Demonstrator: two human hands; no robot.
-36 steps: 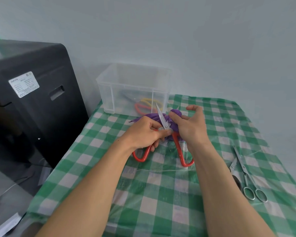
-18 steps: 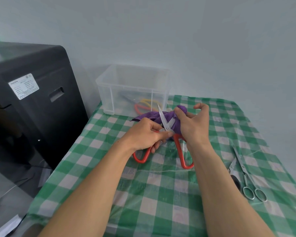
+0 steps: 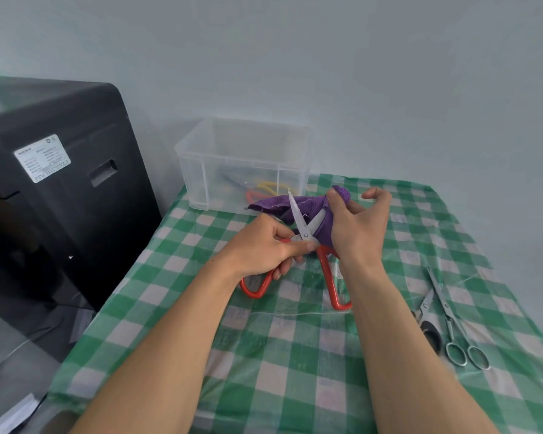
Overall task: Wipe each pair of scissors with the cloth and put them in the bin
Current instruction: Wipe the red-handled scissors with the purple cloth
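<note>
My left hand (image 3: pixel 265 249) grips the red-handled scissors (image 3: pixel 329 283) at the pivot, blades spread open and pointing up and away. My right hand (image 3: pixel 356 228) pinches the purple cloth (image 3: pixel 282 204) around the right blade, thumb on top, other fingers spread. Both red handle loops hang below my hands above the tablecloth. The clear plastic bin (image 3: pixel 242 166) stands behind at the table's back left, with yellow and red scissor handles (image 3: pixel 265 190) showing through its wall. A pair of all-metal scissors (image 3: pixel 450 321) lies on the table at the right.
A small dark-handled pair of scissors (image 3: pixel 428 324) lies next to the metal pair. The table carries a green-and-white checked cloth (image 3: pixel 282 364) under clear plastic. A black machine (image 3: pixel 54 189) stands left of the table. A pale wall rises behind.
My right hand with the cloth has slid up along the right blade, and the scissors have lifted slightly. The scissor blades have spread a little wider.
</note>
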